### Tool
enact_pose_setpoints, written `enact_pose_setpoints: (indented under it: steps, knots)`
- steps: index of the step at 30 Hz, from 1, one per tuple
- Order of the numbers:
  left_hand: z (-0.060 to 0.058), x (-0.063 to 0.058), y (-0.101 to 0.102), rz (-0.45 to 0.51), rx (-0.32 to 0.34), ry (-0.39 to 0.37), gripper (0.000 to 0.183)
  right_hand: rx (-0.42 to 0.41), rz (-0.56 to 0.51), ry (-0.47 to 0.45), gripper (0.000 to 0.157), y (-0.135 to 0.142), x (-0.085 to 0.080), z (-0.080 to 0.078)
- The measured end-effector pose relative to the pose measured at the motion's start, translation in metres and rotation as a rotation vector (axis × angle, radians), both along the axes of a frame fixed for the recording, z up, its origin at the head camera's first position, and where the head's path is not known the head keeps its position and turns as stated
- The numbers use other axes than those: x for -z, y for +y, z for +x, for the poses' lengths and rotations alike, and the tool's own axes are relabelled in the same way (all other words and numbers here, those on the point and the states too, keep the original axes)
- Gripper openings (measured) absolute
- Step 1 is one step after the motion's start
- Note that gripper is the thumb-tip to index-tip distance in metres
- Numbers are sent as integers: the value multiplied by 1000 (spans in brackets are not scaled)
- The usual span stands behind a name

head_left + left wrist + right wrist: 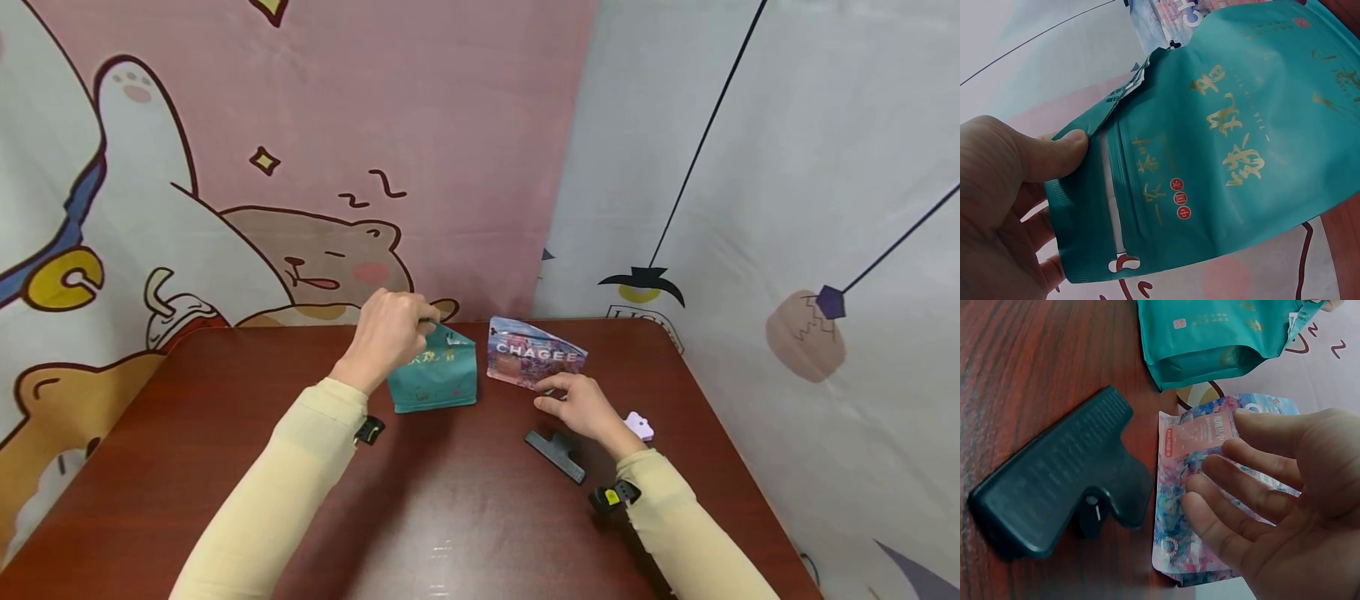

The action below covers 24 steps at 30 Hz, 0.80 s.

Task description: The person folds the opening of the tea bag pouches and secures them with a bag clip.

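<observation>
My left hand (388, 333) pinches the top edge of a teal tea bag (437, 385), thumb on the near face in the left wrist view. Gold and white lettering marks the teal bag (1229, 144), and a slit crosses its upper part. To its right a pink and blue CHAGEE pouch (528, 354) leans at the table's far side. My right hand (583, 407) is in front of this pouch (1179, 506), fingers loosely bent and holding nothing; whether they touch it I cannot tell. Nearer to me lies a black bag clip (555, 457), its grip (1054, 469) large in the right wrist view.
A small white object (639, 427) lies beside my right wrist, partly hidden by it. The reddish-brown table (465, 533) ends at a cartoon-printed curtain (450, 125) behind and to the right.
</observation>
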State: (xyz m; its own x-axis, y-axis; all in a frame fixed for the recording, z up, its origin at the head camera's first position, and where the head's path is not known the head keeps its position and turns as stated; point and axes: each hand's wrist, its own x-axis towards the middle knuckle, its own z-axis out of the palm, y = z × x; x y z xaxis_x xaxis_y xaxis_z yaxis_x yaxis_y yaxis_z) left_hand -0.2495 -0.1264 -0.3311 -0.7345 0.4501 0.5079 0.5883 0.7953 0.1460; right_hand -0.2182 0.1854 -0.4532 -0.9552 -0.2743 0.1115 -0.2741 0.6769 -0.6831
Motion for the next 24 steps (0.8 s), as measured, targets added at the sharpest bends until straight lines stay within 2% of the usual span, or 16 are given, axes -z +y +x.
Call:
enact_pose_setpoints:
  steps: [13, 24]
  knots:
    - [4, 4, -4, 24, 14, -3, 21, 17, 63, -112, 23, 8, 9, 10]
    - [0, 2, -2, 31, 30, 28, 21, -30, 155, -83, 22, 13, 10, 11]
